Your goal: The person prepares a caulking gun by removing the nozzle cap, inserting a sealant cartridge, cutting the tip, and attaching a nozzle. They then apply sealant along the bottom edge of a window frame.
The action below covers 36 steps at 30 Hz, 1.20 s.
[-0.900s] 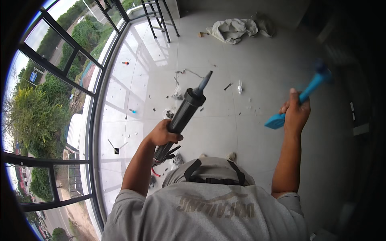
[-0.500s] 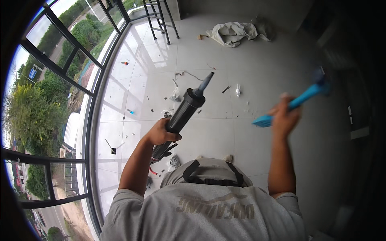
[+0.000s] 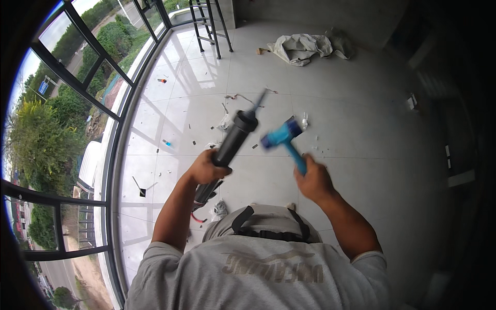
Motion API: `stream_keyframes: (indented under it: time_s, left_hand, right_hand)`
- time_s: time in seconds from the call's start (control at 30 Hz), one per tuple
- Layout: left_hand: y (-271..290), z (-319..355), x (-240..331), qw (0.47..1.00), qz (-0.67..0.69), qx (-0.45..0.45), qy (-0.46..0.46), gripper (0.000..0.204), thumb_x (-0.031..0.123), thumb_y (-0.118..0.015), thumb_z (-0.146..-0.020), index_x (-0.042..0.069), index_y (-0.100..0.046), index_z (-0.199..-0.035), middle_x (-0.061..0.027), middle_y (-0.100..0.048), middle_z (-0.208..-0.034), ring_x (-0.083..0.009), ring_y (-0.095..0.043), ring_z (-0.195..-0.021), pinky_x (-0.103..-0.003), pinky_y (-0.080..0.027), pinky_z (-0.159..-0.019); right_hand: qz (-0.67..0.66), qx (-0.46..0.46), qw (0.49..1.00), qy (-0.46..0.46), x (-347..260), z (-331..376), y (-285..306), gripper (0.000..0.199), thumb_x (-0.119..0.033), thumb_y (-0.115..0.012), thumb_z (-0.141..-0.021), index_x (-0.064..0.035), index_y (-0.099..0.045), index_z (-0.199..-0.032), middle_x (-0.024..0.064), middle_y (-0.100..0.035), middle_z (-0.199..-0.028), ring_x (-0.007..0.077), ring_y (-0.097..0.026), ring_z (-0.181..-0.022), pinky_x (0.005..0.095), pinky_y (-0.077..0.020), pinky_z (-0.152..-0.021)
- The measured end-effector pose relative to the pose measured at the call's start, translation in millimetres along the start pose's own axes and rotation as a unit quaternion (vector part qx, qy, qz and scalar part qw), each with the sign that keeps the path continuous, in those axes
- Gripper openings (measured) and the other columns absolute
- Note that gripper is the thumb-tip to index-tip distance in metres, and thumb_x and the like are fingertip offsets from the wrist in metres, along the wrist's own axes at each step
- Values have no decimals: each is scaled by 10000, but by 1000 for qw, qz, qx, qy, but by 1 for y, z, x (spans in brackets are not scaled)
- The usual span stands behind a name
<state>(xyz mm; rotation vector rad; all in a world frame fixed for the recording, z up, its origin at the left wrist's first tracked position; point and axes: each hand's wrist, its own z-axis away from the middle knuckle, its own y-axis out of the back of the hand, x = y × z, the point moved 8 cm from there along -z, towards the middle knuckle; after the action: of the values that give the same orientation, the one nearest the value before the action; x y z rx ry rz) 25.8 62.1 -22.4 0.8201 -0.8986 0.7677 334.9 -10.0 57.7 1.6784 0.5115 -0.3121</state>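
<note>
My left hand [image 3: 205, 169] is closed around the black barrel of a caulking gun [image 3: 236, 135], tilted with its slim grey nozzle pointing up and away. The gun's rear part and a bit of red show below that hand, near my waist. My right hand [image 3: 316, 179] grips the handle of a blue mallet [image 3: 281, 135]. The mallet's head, light blue with dark blue faces, is slightly blurred and stands just right of the gun's barrel, with a gap between them.
Scraps, a plastic bag [image 3: 220, 208] and small bits lie over the grey tiled floor [image 3: 351, 170]. Tall framed windows [image 3: 88, 77] run along the left. A ladder-like metal stand [image 3: 211, 28] stands at the far left, and a crumpled pale cloth [image 3: 302, 48] lies at the back.
My right hand has swung the mallet leftward from the far right, turning its head toward the caulking gun. My left hand still holds the gun in nearly the same place.
</note>
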Motion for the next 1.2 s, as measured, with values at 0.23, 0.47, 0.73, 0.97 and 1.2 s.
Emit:
stream_keyframes:
  time_s: [0.23,0.47,0.73,0.97,1.2]
  left_hand:
    - [9,18,-27,1000,-10,6,-11,323,156,-833,-716,-16,-625,-894,-67,-659,-730,-152,-643,-661,-315,-533,-634]
    - [3,22,27,995,11,10,-94,337,163,-833,-696,-18,-638,-903,-61,-669,-737,-155,-636,-660,-319,-519,-646]
    - [1,31,17,996,24,15,-79,359,136,-840,-682,-16,-620,-920,-58,-646,-775,-163,-652,-663,-325,-535,-654]
    - [-12,40,0,993,115,18,-22,333,124,-816,-679,-30,-636,-914,-105,-692,-777,-220,-710,-704,-357,-590,-685]
    - [-55,40,11,998,25,54,3,391,198,-854,-688,-9,-620,-923,-70,-663,-791,-162,-664,-701,-327,-537,-685]
  right_hand:
    - [-408,308,850,-129,49,-29,116,206,-199,-658,-1000,-62,-565,-877,10,-556,-588,106,-533,-463,291,-452,-443]
    - [27,-275,961,9,12,28,-75,220,-191,-678,-848,-75,-614,-1024,265,-684,-823,459,-685,-796,569,-543,-748]
    - [-444,392,803,-66,42,-28,124,230,-205,-642,-1013,-89,-550,-837,-12,-525,-567,81,-503,-460,263,-451,-444]
    - [-116,104,986,-59,71,-23,48,154,-116,-657,-944,-22,-570,-1028,182,-662,-735,330,-725,-687,432,-564,-644]
    - [-46,-49,996,55,21,-26,40,189,-117,-681,-903,-38,-552,-1016,222,-659,-749,455,-689,-724,487,-560,-660]
